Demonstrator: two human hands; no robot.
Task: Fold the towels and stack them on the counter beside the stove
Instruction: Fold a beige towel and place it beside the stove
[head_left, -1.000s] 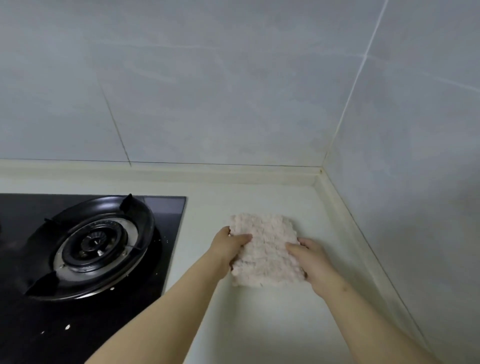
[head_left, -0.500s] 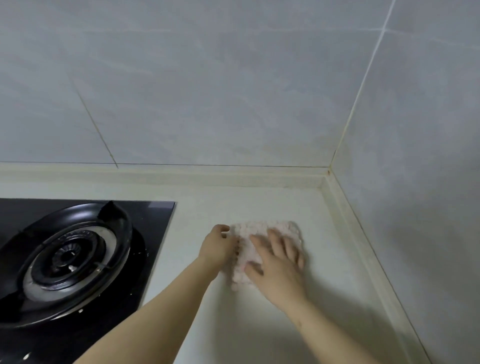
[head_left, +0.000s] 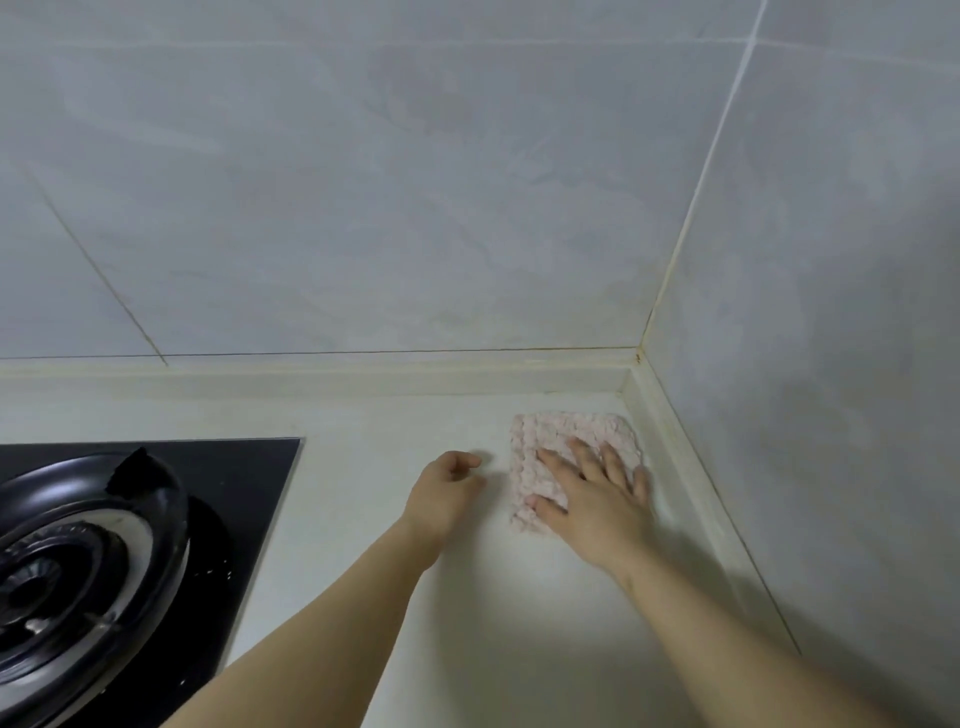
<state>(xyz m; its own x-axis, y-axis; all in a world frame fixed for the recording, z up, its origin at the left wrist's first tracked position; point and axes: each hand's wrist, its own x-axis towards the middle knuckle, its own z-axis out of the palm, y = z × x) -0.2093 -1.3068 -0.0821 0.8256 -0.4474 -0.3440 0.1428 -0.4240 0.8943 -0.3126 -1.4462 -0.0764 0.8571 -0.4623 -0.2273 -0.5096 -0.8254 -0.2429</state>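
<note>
Pink terry lay under the right hand (head_left: 597, 499), whose straight, spread fingers pressed flat on the folded towel (head_left: 566, 431) without gripping it. The left hand (head_left: 447, 488) hovered just beside the towel's left edge, loosely curled and holding nothing. The towel sat on the counter (head_left: 519, 623) close to the wall corner, well apart from the stove (head_left: 249, 467). It looked light, soft and floppy, so lifting one corner would probably undo the fold; pinching both side edges seemed safer.
</note>
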